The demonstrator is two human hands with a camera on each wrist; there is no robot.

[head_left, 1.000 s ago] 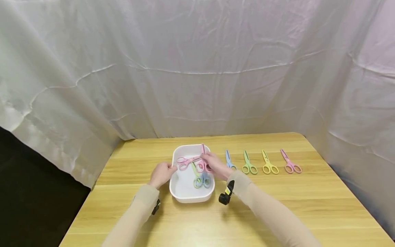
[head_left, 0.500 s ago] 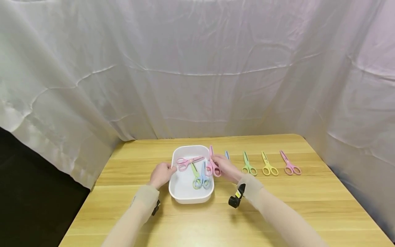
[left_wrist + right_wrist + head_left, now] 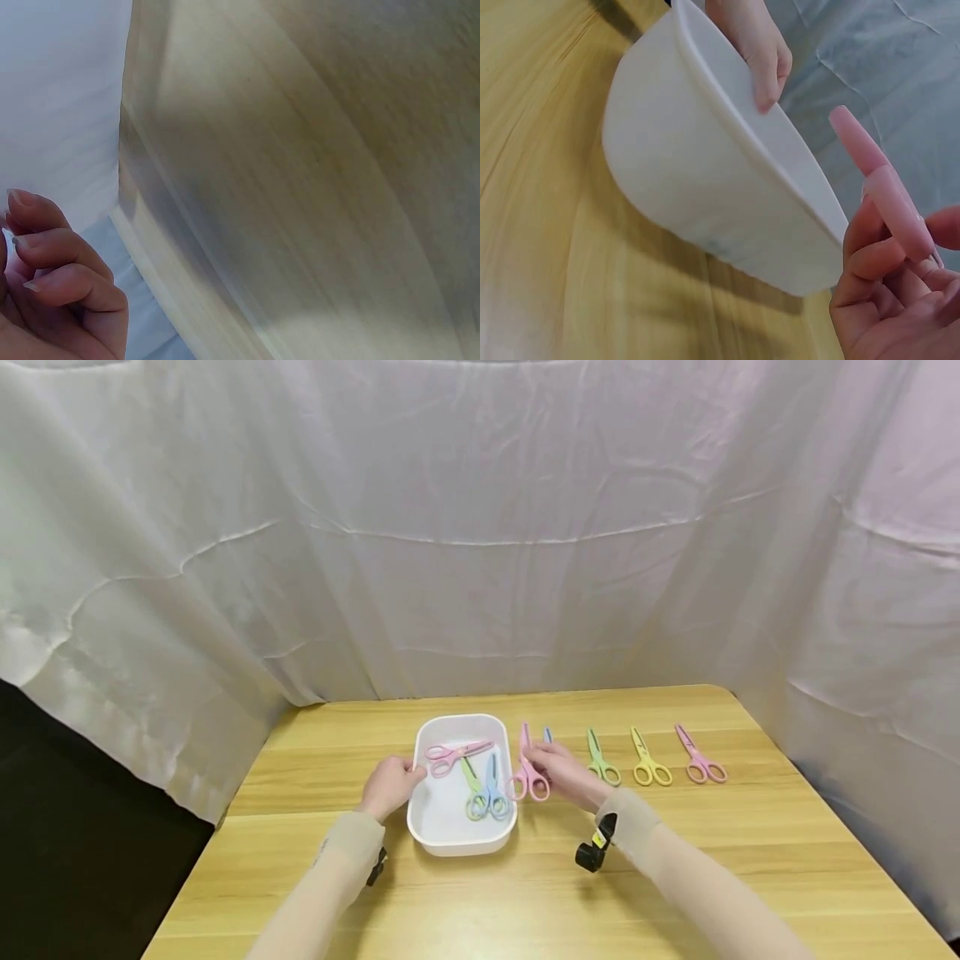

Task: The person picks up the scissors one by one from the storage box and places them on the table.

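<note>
A white plastic bin (image 3: 461,848) stands on the wooden table. My left hand (image 3: 391,787) grips its left rim, thumb over the edge. My right hand (image 3: 562,772) pinches a pair of pink scissors (image 3: 528,772) by the middle, just right of the bin, blades pointing away and handle loops toward me. In the right wrist view these pink scissors (image 3: 896,206) are raised beside the bin wall. Inside the bin lie another pair of pink scissors (image 3: 444,755), yellow-green scissors (image 3: 470,774) and blue scissors (image 3: 492,781), the blue overlapping the yellow-green.
To the right, a row of scissors lies on the table (image 3: 675,860): blue scissors (image 3: 547,735) partly hidden behind my right hand, green scissors (image 3: 597,760), yellow scissors (image 3: 648,762) and pink scissors (image 3: 697,758). A grey curtain (image 3: 480,585) hangs behind the table's far edge.
My right hand has lifted the pink scissors out of the bin and carried them right, past its rim. My left hand keeps its hold on the bin.
</note>
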